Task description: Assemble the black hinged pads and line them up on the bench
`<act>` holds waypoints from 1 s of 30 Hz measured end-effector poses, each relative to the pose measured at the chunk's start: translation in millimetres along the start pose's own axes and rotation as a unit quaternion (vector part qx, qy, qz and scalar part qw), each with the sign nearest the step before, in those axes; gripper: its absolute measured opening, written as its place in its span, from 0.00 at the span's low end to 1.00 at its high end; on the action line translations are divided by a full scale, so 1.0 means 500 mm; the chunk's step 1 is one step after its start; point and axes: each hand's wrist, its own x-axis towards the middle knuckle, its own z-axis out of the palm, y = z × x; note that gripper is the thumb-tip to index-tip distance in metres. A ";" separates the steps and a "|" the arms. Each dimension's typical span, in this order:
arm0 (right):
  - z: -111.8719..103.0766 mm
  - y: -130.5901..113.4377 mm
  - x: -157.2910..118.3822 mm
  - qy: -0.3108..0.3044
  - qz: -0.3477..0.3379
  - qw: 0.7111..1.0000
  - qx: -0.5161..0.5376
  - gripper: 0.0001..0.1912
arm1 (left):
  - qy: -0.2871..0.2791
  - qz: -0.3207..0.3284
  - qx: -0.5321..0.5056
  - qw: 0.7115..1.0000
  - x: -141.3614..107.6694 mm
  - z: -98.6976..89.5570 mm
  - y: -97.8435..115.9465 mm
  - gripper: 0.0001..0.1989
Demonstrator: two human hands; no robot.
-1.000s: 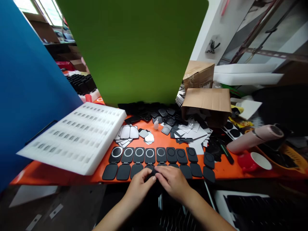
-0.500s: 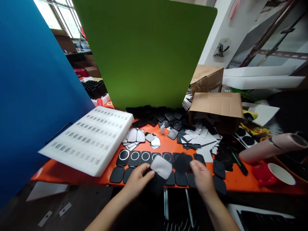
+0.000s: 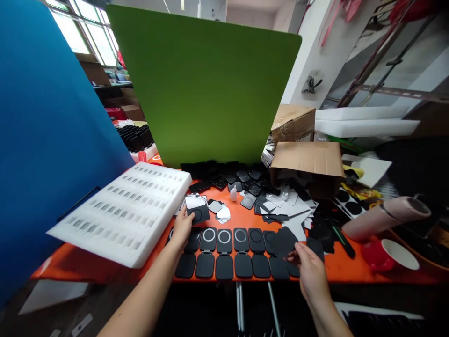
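My left hand (image 3: pixel 180 228) is at the left pile of pale rounded-square sheets (image 3: pixel 195 201). Its thumb and fingers are closed on the near-left edge of a dark square piece (image 3: pixel 201 214) with a faint ring mark, lying over that pile. Pinched by one corner in my right hand (image 3: pixel 309 267) is a thin black sheet (image 3: pixel 282 242), held over the right end of the row. Below it and to its left lie several hinged black folding pads (image 3: pixel 224 266), opened flat, their upper halves bearing white or dark rings (image 3: pixel 224 237).
A white foam tray (image 3: pixel 119 206) with slots stands left. Silvery plates (image 3: pixel 222 213), a small bottle (image 3: pixel 233 193) and loose black pads (image 3: pixel 248 201) lie mid-table. Paper scraps (image 3: pixel 298 210), a cardboard box (image 3: pixel 308 159), a pink flask (image 3: pixel 386 217) and a red mug (image 3: pixel 389 255) sit right.
My left hand has moved left and away from me, from above the pad row to the pale pile. My right hand still pinches the black sheet, now farther right. The view has shifted too.
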 end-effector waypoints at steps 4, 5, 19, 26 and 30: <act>0.020 -0.015 0.015 -0.004 -0.013 1.000 0.012 0.14 | -0.064 -0.028 -0.001 0.998 -0.041 0.016 -0.006 0.23; 0.024 -0.020 0.019 -0.001 -0.020 1.000 0.015 0.14 | -0.085 -0.032 0.000 0.996 -0.047 0.030 -0.006 0.23; 0.039 -0.012 -0.050 -0.007 -0.348 0.860 -0.372 0.14 | -0.246 0.135 0.134 0.950 -0.221 0.193 0.011 0.12; 0.145 -0.004 -0.106 -0.253 -0.308 0.867 -0.299 0.12 | -0.182 0.073 0.136 0.971 -0.277 0.077 0.006 0.18; 0.171 -0.004 -0.110 -0.360 -0.268 0.846 -0.288 0.06 | -0.211 0.060 0.153 0.963 -0.286 0.017 0.030 0.20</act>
